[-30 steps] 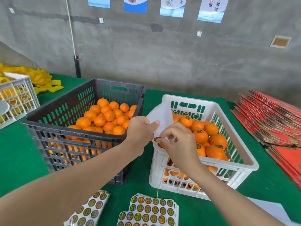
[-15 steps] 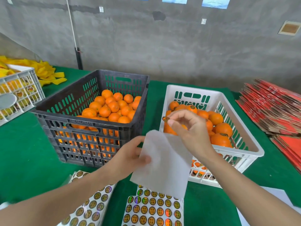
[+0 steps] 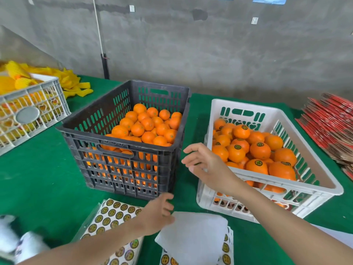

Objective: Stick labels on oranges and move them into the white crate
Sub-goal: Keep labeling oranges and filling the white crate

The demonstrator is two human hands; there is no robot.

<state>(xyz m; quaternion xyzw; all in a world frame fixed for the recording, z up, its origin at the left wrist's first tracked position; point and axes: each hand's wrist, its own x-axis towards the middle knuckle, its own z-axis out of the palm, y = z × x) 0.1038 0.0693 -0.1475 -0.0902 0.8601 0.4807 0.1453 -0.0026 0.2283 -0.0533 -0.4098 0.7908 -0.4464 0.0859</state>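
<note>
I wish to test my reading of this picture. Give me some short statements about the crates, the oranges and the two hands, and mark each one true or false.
1. The oranges in the white plastic crate carry round dark labels. True.
2. The black plastic crate is empty. False: the black plastic crate holds many unlabelled oranges.
3. The right hand grips an orange. False: the right hand is open beside the white crate's near left corner and holds no orange.
4. A blank white paper sheet lies over printed sticker sheets, beside the left hand. True.
5. Flat red cartons are stacked to the right of the white crate. True.
</note>
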